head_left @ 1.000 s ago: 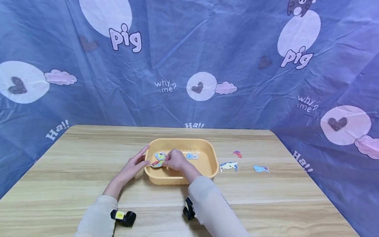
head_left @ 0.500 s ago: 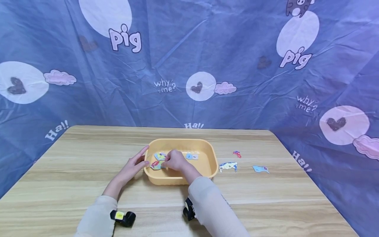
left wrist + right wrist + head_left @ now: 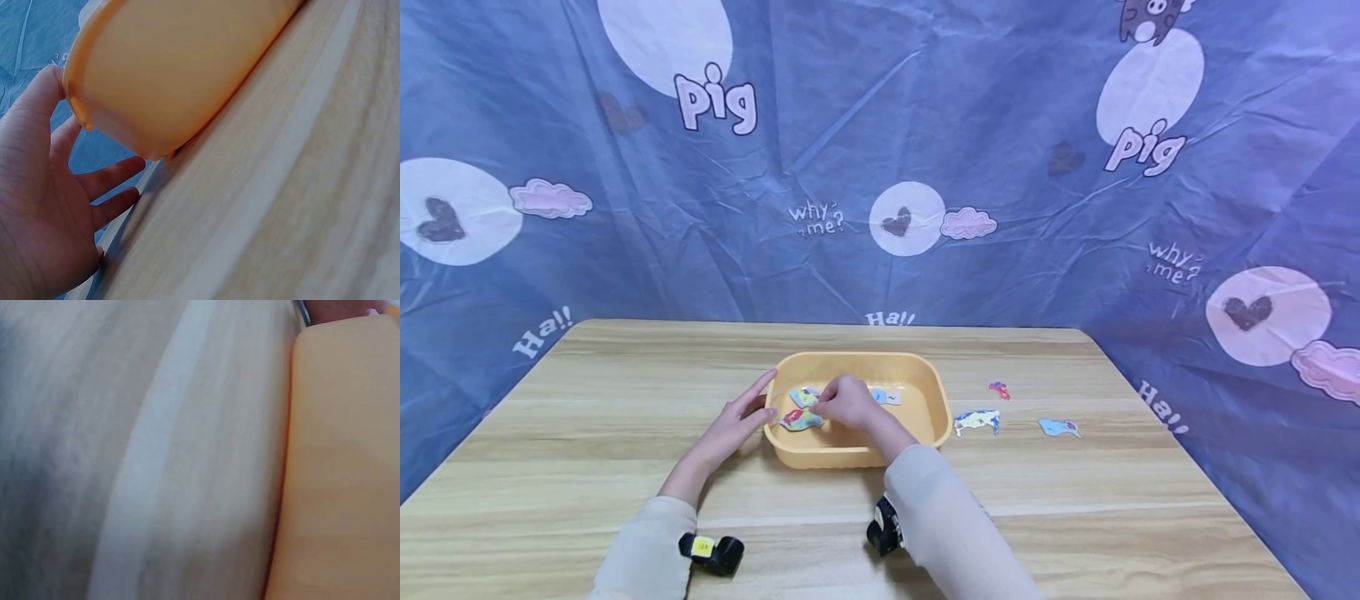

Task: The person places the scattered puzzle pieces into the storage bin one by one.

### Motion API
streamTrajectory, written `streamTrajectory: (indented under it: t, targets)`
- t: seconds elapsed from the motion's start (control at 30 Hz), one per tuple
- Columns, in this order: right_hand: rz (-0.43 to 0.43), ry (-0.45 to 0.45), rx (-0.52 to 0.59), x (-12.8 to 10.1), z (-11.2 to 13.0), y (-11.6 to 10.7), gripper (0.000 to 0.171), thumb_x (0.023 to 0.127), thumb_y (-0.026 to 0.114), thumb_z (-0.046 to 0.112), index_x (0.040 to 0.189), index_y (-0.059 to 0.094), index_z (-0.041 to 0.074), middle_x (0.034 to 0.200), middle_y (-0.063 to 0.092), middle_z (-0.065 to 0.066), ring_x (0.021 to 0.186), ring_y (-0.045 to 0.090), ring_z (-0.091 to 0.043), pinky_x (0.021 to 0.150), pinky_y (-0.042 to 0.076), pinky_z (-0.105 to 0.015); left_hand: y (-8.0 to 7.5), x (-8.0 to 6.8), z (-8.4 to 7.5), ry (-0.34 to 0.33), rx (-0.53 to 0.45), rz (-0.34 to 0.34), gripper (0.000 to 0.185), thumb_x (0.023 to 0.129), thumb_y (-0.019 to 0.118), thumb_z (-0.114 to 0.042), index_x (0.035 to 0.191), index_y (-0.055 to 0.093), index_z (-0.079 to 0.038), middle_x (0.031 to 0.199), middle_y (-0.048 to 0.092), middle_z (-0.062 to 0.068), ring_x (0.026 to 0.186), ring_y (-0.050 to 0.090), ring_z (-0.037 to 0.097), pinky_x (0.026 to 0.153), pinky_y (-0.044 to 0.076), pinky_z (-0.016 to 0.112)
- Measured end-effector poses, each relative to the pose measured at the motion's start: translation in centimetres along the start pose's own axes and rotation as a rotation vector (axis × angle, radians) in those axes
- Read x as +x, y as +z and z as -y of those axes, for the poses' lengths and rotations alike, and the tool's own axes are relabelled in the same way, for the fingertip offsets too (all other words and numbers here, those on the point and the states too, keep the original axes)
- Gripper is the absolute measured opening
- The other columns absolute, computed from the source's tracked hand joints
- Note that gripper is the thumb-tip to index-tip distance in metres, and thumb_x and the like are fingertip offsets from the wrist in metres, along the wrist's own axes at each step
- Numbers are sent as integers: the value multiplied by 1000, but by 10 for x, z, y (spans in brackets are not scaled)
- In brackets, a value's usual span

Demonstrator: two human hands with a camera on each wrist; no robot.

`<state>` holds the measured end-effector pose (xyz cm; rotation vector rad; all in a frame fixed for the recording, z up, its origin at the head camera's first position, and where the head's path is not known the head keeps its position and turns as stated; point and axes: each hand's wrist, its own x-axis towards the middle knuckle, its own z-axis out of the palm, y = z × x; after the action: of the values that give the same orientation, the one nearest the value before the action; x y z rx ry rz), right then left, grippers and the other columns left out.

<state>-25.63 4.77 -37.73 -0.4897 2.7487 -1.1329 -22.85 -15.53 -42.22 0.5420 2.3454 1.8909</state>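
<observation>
A yellow-orange plastic basin (image 3: pixel 925 408) stands mid-table. My left hand (image 3: pixel 737 425) spreads its thumb and fingers at the basin's left end, the thumb on the rim in the left wrist view. Inside the basin, my right hand (image 3: pixel 847 402) has its fingertips down where two flat printed cutouts meet. The nearer cutout (image 3: pixel 801 420) is pale green and blue with a red patch; the farther cutout (image 3: pixel 803 397) is blue and yellow. Whether the fingers pinch or only press a piece I cannot tell. A small blue-and-grey piece (image 3: pixel 892 397) lies beyond, partly behind the right hand.
Right of the basin on the wooden table (image 3: pixel 1120 500) lie a white-and-blue cutout (image 3: pixel 977 422), a small red-and-purple cutout (image 3: pixel 999 390) and a light blue cutout (image 3: pixel 1060 427). A blue printed cloth (image 3: pixel 820 275) hangs behind the table.
The nearer cutout, tilted up at the right fingertips a second ago, lies flatter now. The right hand has shifted slightly toward the far cutout. The left hand has stayed at the rim.
</observation>
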Motion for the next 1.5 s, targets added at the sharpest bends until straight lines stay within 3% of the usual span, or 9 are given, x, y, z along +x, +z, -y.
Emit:
streamTrajectory:
  t: [0.33,0.47,0.63,0.77,1.23,1.5]
  targets:
    - [-51,7,16,-2,0,-21,29,73,67,20,90,64,-3,79,60,-4,73,53,-14,65,43,-23,0,0,-2,1,-12,-2,59,86,51,-14,138,23,-16,119,43,28,108,43,34,88,34,37]
    - [-53,-30,44,-4,1,-30,33,73,67,19,95,62,-5,80,60,-6,72,54,-14,63,44,-22,1,-1,-3,-1,-8,-12,60,85,51,-14,138,23,-16,119,43,28,108,43,34,88,34,37]
    - [-61,-82,83,-7,0,-43,33,74,66,15,97,60,-7,78,60,-7,69,55,-14,59,45,-21,1,0,-3,-1,3,-10,60,85,51,-14,138,23,-15,120,43,28,108,43,33,89,33,38]
    - [-89,-115,81,-10,-4,-54,32,74,66,15,97,61,-8,78,61,-7,73,56,-15,63,45,-22,1,0,-3,-7,9,-16,60,85,51,-13,138,23,-16,120,43,27,109,43,33,89,33,38]
    - [-102,-147,58,-27,-25,-100,35,76,64,13,102,58,-9,80,62,-9,75,58,-18,67,46,-25,3,-1,-4,1,10,-18,60,85,51,-12,138,23,-16,120,42,28,109,41,35,90,32,42]
    - [-150,-106,57,-42,-38,-121,36,76,64,12,104,57,-9,84,62,-11,78,57,-20,68,47,-27,3,-2,-3,-3,17,-21,60,85,51,-13,138,23,-17,121,42,28,110,42,34,90,32,43]
